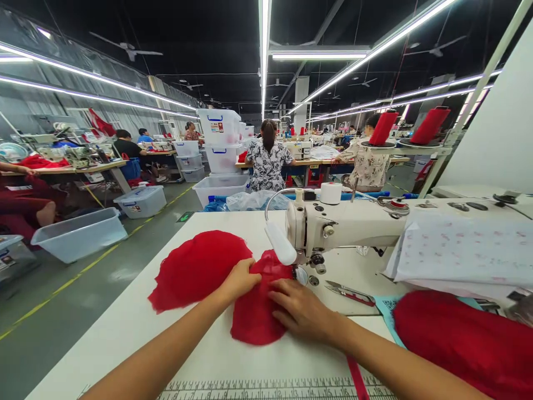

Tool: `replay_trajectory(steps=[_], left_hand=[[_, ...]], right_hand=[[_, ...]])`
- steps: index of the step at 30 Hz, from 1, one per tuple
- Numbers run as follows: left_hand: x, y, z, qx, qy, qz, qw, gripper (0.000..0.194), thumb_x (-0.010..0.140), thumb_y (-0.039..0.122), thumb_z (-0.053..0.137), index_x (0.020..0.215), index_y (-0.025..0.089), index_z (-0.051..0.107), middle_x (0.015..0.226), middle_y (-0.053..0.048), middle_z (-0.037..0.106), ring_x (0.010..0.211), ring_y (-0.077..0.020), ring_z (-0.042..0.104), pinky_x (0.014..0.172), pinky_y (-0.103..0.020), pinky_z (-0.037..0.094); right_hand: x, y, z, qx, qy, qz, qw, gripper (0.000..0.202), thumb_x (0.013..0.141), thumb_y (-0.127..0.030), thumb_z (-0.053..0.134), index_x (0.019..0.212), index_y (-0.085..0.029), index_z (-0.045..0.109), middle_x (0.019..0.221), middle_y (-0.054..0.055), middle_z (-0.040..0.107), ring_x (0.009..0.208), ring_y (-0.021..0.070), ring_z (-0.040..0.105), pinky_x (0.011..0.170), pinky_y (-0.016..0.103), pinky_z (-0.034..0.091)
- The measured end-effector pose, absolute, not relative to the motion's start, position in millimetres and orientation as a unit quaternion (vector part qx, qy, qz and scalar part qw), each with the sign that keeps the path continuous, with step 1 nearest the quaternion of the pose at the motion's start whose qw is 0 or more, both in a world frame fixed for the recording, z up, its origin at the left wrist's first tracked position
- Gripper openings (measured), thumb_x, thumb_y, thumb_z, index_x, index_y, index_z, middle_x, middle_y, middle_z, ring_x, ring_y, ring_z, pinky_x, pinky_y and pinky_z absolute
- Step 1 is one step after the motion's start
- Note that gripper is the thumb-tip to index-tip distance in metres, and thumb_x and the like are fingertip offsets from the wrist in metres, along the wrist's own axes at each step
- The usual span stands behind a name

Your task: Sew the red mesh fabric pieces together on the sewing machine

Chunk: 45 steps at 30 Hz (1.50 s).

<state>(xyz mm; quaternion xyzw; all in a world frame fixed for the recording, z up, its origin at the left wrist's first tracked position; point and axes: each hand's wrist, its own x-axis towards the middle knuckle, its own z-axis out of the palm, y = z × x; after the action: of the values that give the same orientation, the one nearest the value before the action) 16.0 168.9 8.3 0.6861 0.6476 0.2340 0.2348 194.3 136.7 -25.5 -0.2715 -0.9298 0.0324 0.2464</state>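
Observation:
A red fabric piece (260,316) lies on the white table, its far end under the head of the sewing machine (308,228). My left hand (241,279) pinches this piece at its left edge, thumb toward the needle area. My right hand (302,311) rests on the right side of the same piece with its fingers apart and bent. The needle and presser foot are mostly hidden behind the white lamp (280,243). Another red fabric piece (200,266) lies to the left. Thread snips (352,293) lie right of the needle area.
More red fabric (462,339) is heaped at right on a light-blue sheet. Papers (458,244) hang over the machine arm, with red thread cones (431,125) above. A ruler strip (258,389) runs along the front edge. Plastic bins (81,233) stand left; co-workers sit ahead.

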Motion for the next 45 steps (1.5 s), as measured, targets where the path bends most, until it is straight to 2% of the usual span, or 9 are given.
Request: replay_trajectory(steps=[6,15,27,34,36,38,40,42,45], left_hand=[[16,160,12,0.657,0.650,0.294,0.242,0.021,0.056,0.005,0.042,0.058,0.021,0.028,0.054,0.007,0.037,0.054,-0.0107,0.038,0.047,-0.021,0.026],[18,152,16,0.630,0.646,0.328,0.279,0.020,0.056,0.008,0.043,0.060,0.021,0.030,0.056,0.007,0.040,0.054,-0.0111,0.039,0.046,-0.020,0.026],[22,147,21,0.616,0.649,0.340,0.290,0.020,0.055,0.008,0.044,0.061,0.021,0.031,0.055,0.008,0.040,0.053,-0.0102,0.038,0.046,-0.020,0.028],[14,151,10,0.614,0.651,0.348,0.280,0.017,0.057,0.010,0.044,0.064,0.022,0.033,0.056,0.007,0.040,0.051,-0.0116,0.041,0.045,-0.021,0.031],[12,152,7,0.615,0.655,0.348,0.267,0.017,0.059,0.010,0.045,0.069,0.022,0.037,0.062,0.005,0.046,0.057,-0.0143,0.047,0.050,-0.024,0.036],[13,149,5,0.645,0.648,0.358,0.187,0.021,0.064,0.013,0.047,0.083,0.022,0.044,0.082,-0.001,0.055,0.078,-0.0210,0.054,0.064,-0.031,0.043],[17,145,3,0.717,0.598,0.355,0.045,0.030,0.069,0.016,0.048,0.099,0.021,0.047,0.109,-0.009,0.053,0.106,-0.0290,0.048,0.084,-0.043,0.039],[23,140,1,0.815,0.491,0.302,-0.053,0.031,0.074,0.014,0.044,0.104,0.019,0.050,0.121,-0.012,0.050,0.118,-0.0311,0.039,0.094,-0.048,0.031],[31,135,-2,0.923,0.336,0.185,-0.017,0.031,0.078,0.008,0.038,0.101,0.019,0.057,0.120,-0.010,0.055,0.118,-0.0279,0.043,0.097,-0.047,0.030]], right_hand=[[208,126,-34,-0.267,-0.932,0.064,0.239,0.022,0.080,-0.020,0.053,0.100,-0.014,0.058,0.104,0.010,0.059,0.096,0.0209,0.053,0.086,0.034,0.045],[269,113,-31,-0.310,-0.898,0.110,0.291,0.025,0.090,-0.016,0.034,0.094,-0.016,0.059,0.089,0.008,0.061,0.084,0.0173,0.054,0.074,0.029,0.047],[240,129,-45,-0.329,-0.909,-0.005,0.256,0.024,0.085,-0.010,0.041,0.089,-0.019,0.062,0.077,0.005,0.055,0.068,0.0167,0.048,0.061,0.029,0.037],[240,123,-47,-0.337,-0.900,-0.022,0.275,0.022,0.084,-0.010,0.044,0.089,-0.020,0.063,0.077,0.005,0.051,0.071,0.0169,0.045,0.061,0.029,0.033],[240,122,-46,-0.336,-0.897,-0.019,0.285,0.023,0.084,-0.010,0.043,0.089,-0.020,0.063,0.077,0.005,0.052,0.071,0.0167,0.044,0.061,0.030,0.032],[240,122,-47,-0.334,-0.895,-0.011,0.295,0.024,0.084,-0.010,0.042,0.088,-0.020,0.063,0.077,0.005,0.052,0.071,0.0167,0.044,0.061,0.030,0.031],[240,122,-47,-0.335,-0.895,-0.003,0.296,0.024,0.083,-0.009,0.043,0.088,-0.020,0.063,0.077,0.005,0.052,0.072,0.0168,0.044,0.062,0.031,0.031],[241,121,-47,-0.338,-0.895,0.001,0.291,0.023,0.083,-0.010,0.043,0.089,-0.020,0.063,0.078,0.005,0.051,0.073,0.0170,0.043,0.063,0.031,0.031],[240,121,-47,-0.341,-0.895,0.004,0.287,0.022,0.084,-0.011,0.044,0.091,-0.021,0.063,0.078,0.005,0.052,0.074,0.0174,0.043,0.064,0.031,0.032]])
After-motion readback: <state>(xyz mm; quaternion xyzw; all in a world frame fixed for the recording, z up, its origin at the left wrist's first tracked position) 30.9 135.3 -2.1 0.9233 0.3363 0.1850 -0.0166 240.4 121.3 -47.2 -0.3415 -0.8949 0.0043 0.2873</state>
